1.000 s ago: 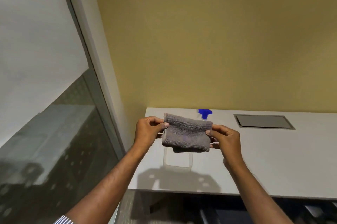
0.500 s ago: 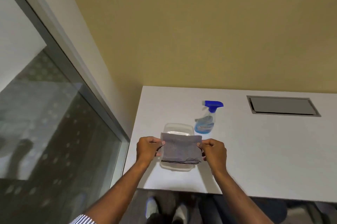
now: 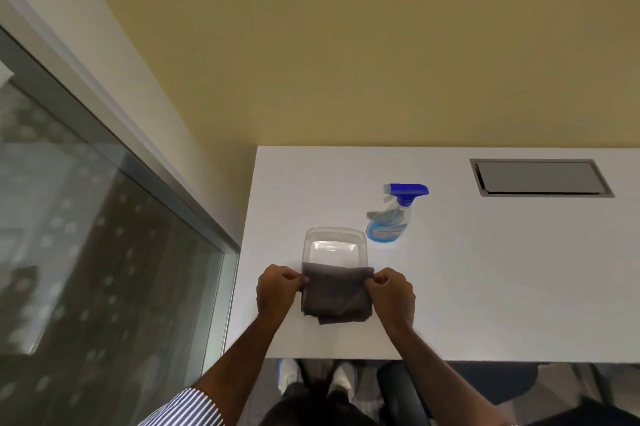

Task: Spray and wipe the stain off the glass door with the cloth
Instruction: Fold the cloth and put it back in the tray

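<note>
A folded grey cloth (image 3: 335, 294) hangs between my two hands over the near part of a clear plastic container (image 3: 334, 244) on the white table (image 3: 485, 269). My left hand (image 3: 277, 290) pinches the cloth's upper left corner and my right hand (image 3: 393, 294) pinches its upper right corner. A spray bottle (image 3: 393, 217) with blue liquid and a blue trigger head stands just behind and right of the container. The glass door (image 3: 86, 252) fills the left side, dark with pale dots; I cannot make out a stain on it.
A grey metal frame (image 3: 194, 214) borders the glass next to the table's left edge. A recessed grey cable hatch (image 3: 540, 177) sits at the table's back right. A yellow wall rises behind. Below the table's front edge are my shoes and a dark chair (image 3: 401, 391).
The view has tilted downward, so the table, container and bottle show more fully. My hands have lowered the cloth toward the container, still holding its two upper corners.
</note>
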